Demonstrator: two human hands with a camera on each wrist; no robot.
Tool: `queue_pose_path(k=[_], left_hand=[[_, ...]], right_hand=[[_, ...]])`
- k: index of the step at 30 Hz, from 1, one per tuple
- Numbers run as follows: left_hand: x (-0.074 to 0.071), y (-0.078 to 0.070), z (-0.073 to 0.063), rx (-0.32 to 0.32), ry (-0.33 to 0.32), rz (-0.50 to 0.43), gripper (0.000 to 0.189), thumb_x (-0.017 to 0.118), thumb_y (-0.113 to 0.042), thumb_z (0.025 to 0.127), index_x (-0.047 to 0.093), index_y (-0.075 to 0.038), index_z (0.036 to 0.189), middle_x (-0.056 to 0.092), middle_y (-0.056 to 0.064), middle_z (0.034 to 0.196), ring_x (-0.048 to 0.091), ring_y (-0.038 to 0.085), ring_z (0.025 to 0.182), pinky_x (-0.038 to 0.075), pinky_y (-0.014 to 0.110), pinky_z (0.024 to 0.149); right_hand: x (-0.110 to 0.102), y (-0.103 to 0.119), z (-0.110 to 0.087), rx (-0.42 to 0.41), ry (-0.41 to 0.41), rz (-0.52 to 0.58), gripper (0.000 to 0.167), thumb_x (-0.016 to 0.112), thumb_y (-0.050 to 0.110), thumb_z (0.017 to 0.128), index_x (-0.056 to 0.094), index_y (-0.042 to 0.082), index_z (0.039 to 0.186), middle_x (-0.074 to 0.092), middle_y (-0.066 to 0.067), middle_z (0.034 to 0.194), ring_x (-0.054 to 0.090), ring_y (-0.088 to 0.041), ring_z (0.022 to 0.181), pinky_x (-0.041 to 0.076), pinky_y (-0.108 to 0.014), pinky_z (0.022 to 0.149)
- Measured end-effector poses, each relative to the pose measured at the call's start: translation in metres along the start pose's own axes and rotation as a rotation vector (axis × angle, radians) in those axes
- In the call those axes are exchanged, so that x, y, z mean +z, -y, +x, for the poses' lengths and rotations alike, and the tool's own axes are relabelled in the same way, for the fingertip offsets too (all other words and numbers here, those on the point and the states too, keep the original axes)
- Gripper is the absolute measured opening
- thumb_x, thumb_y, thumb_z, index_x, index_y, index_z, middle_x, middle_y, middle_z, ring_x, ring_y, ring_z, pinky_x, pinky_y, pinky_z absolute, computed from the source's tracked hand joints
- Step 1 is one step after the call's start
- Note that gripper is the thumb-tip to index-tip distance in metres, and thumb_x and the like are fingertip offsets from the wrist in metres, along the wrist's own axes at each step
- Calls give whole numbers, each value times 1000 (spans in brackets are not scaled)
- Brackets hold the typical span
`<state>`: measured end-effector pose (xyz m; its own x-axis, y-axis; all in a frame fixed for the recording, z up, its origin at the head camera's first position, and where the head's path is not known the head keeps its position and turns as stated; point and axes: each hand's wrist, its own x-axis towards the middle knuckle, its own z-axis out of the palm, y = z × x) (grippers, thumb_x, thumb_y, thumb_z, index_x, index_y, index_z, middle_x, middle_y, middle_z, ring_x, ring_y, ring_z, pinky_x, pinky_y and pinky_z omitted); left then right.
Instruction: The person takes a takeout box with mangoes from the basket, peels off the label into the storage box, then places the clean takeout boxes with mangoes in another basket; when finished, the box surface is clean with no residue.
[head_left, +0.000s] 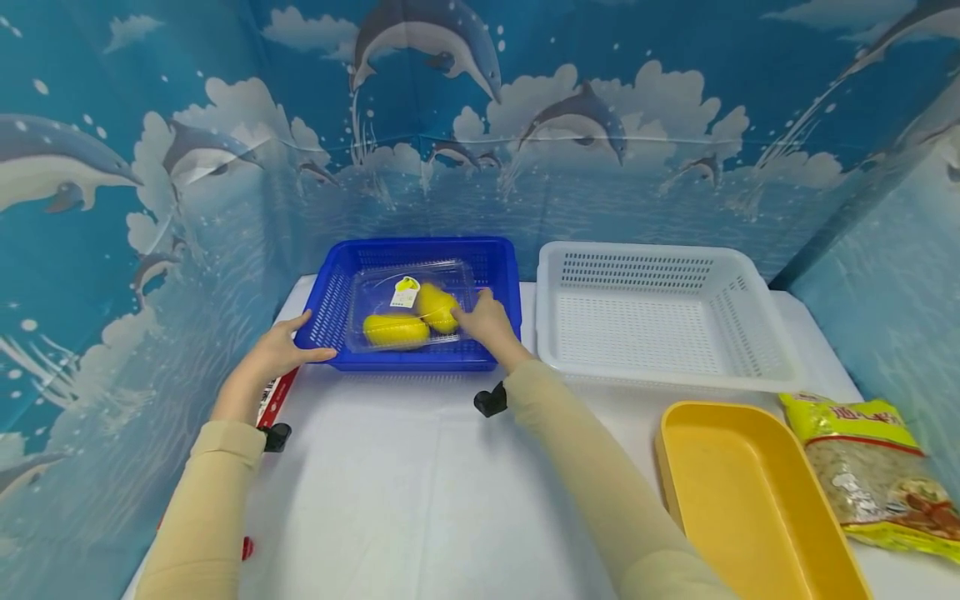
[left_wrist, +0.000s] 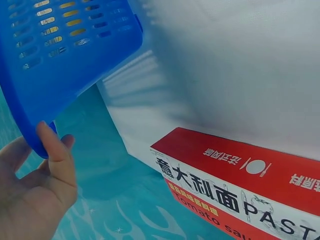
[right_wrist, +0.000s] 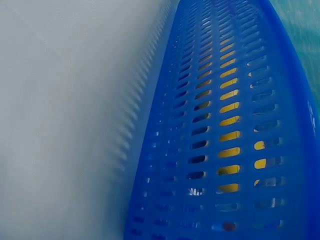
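Note:
A blue perforated basket (head_left: 420,361) stands at the back of the table. In it lies a clear plastic box (head_left: 367,287) with a white and yellow label and two yellow fruits (head_left: 396,331) inside. My left hand (head_left: 277,350) is at the basket's front left corner; in the left wrist view its fingers (left_wrist: 59,157) pinch the rim. Reaching over the basket's front right, my right hand (head_left: 491,325) grips the right edge of the box with thumb and fingers. The right wrist view shows only the basket's slotted wall (right_wrist: 215,120), with yellow behind the slots, and not the hand.
A white perforated basket (head_left: 630,375) stands right of the blue one. Nearer on the right are a yellow tub (head_left: 735,492) and a bag of dry food (head_left: 870,475). A red and white pasta box (left_wrist: 235,185) lies below my left wrist. Dolphin-print curtains (head_left: 480,192) enclose the table.

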<state>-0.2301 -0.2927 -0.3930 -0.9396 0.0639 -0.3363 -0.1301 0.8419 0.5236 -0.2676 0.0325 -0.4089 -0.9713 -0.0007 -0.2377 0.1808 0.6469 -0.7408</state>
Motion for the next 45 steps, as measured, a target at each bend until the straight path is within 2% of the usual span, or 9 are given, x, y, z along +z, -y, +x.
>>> queue_pose_path(k=[7, 12, 16, 19, 21, 26, 32, 37, 45], left_hand=[[2, 1, 0, -3, 8, -38, 100, 69, -44, 91, 4, -8, 158, 5, 34, 159, 9, 55, 145, 19, 70, 114], [0, 0, 2, 5, 1, -43, 102, 69, -47, 90, 3, -8, 158, 5, 33, 160, 8, 54, 145, 20, 68, 115], [-2, 1, 3, -9, 10, -41, 108, 69, -55, 86, 2, -10, 158, 3, 33, 160, 7, 54, 146, 20, 68, 114], [-1, 1, 3, -14, 14, -41, 111, 69, -58, 85, 1, -11, 158, 2, 32, 160, 6, 54, 146, 20, 69, 114], [-1, 0, 4, -15, 18, -38, 111, 69, -58, 85, 2, -10, 158, 3, 32, 160, 6, 54, 146, 20, 69, 114], [0, -1, 3, -8, 24, -33, 108, 69, -54, 87, 1, -9, 158, 3, 34, 160, 7, 55, 145, 21, 68, 114], [-3, -1, 1, 2, 28, -29, 104, 68, -50, 90, -1, -9, 158, 2, 34, 159, 6, 56, 145, 21, 70, 113], [-3, -1, 0, -3, 46, -24, 106, 67, -53, 89, -2, -10, 158, 0, 34, 159, 4, 55, 145, 20, 70, 113], [-3, -4, -2, 4, 47, -21, 107, 68, -52, 89, -3, -9, 157, 0, 35, 159, 5, 56, 144, 21, 70, 113]], right_hand=[[-7, 8, -6, 104, 18, 36, 59, 61, 38, 97, 52, -6, 134, 66, -20, 109, 64, -24, 78, 53, -32, 75], [-29, 13, -11, 86, -14, 127, 37, 66, 37, 93, 59, 1, 89, 54, -7, 80, 72, -33, 86, 58, -41, 82], [-53, 11, -16, 85, 4, 197, 42, 66, 36, 94, 62, 0, 115, 65, -14, 111, 71, -32, 99, 56, -42, 93], [-76, 7, -24, 101, 40, 258, 66, 64, 36, 95, 42, 1, 147, 48, -16, 147, 65, -30, 114, 55, -39, 98], [-93, 3, -32, 116, 61, 290, 68, 63, 36, 95, 39, 3, 150, 45, -16, 150, 60, -30, 121, 55, -38, 98], [-134, -19, -69, 103, 100, 296, 66, 59, 36, 97, 36, 7, 152, 42, -14, 153, 56, -31, 121, 54, -39, 100], [-159, -64, -136, 22, 144, 274, 69, 59, 34, 98, 32, 1, 151, 44, -21, 146, 67, -18, 97, 57, -35, 93], [-150, -107, -189, -19, 136, 285, 64, 61, 27, 97, 36, -8, 144, 54, -23, 124, 64, -15, 88, 62, -30, 78], [-113, -159, -233, 104, 152, 413, 59, 63, 14, 94, 36, -13, 139, 55, -15, 108, 60, -16, 84, 61, -30, 73]])
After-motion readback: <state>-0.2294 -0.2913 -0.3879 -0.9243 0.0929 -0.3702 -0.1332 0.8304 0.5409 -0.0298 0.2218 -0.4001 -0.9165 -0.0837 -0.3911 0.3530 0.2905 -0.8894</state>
